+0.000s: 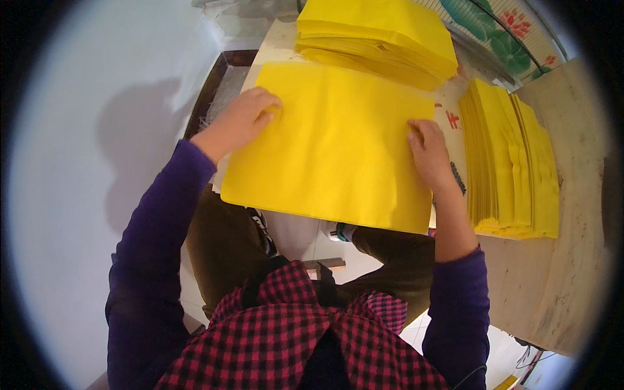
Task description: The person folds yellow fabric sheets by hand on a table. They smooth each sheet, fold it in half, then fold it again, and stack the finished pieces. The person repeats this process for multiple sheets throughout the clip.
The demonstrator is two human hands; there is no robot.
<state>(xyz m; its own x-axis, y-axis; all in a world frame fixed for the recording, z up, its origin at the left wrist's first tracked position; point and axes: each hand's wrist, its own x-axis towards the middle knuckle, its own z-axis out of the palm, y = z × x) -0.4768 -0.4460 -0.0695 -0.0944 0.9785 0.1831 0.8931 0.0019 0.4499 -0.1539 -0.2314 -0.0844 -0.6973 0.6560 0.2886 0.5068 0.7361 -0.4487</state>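
Left hand (244, 120) sits at the left edge of a broad yellow sheet (331, 146), its fingers bent and pointing inward over the margin, the thumb and forefinger slightly apart. From my end of the feed I cannot tell whether those fingertips pinch the material or merely rest on it. The right hand (429, 153) is at the opposite edge, knuckles toward me, fingers curled in and close together; what the tips do against the sheet is hidden from me, so I can't call that one pinched or loose either. The two hands are well apart, with the sheet spread between them.

The sheet lies in front of the person, above the knees, roughly rectangular. I read its long axis as running left to right, tipped a little so the right end of the near edge drops lower in my view than the left. Its short sides run away from the person, and the near edge bows gently, facing the lap.

Just beyond the far edge I see a folded yellow stack (377, 39), its long axis also crosswise. To the right, a second yellow stack (510, 166) points the other way, lengthwise away from the person, its many layered edges facing left, on a pale wooden board (552, 273).
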